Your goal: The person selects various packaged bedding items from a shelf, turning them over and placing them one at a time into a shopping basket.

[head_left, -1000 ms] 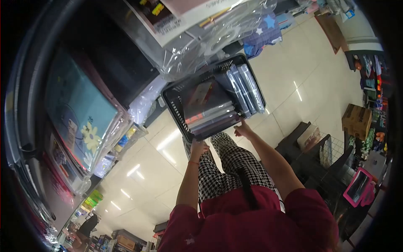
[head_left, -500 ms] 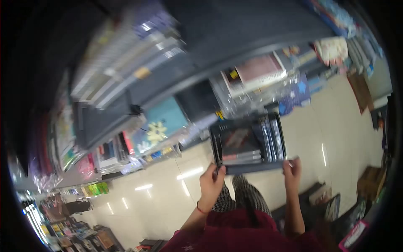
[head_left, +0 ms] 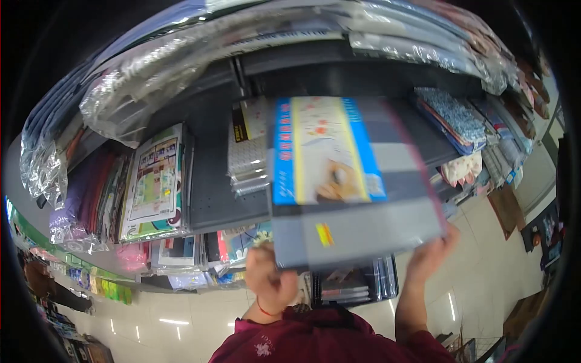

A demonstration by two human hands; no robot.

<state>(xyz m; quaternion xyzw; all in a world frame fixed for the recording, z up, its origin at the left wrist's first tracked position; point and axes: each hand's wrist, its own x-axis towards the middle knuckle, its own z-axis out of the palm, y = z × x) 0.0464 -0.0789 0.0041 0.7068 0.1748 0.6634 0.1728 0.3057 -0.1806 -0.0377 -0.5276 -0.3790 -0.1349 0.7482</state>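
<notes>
A flat, plastic-wrapped packet of folded grey checked cloth (head_left: 387, 227) is held up in front of the shelf. Its paper label (head_left: 321, 151) has blue side bands and a picture, and a small yellow sticker lies below. My left hand (head_left: 266, 272) is closed at the packet's near left corner, some fingers hidden behind it. At the near right edge, my right hand (head_left: 433, 254) grips the packet with its fingertips. Below the packet, between my body and the shelf, part of a black crate (head_left: 396, 281) shows, with several wrapped packets (head_left: 345, 287) inside.
The dark shelf (head_left: 218, 199) carries a grey patterned packet stack (head_left: 248, 145), printed packets (head_left: 156, 181) at left and a blue patterned bundle (head_left: 451, 118) at right. Plastic-wrapped textiles (head_left: 151, 78) overhang from the upper shelf. Pale tiled floor (head_left: 200, 317) lies below.
Both hands have left the black crate's near rim and now hold the grey packet, raised above it toward the shelf. My view has turned up to the shelves, and the crate appears lower.
</notes>
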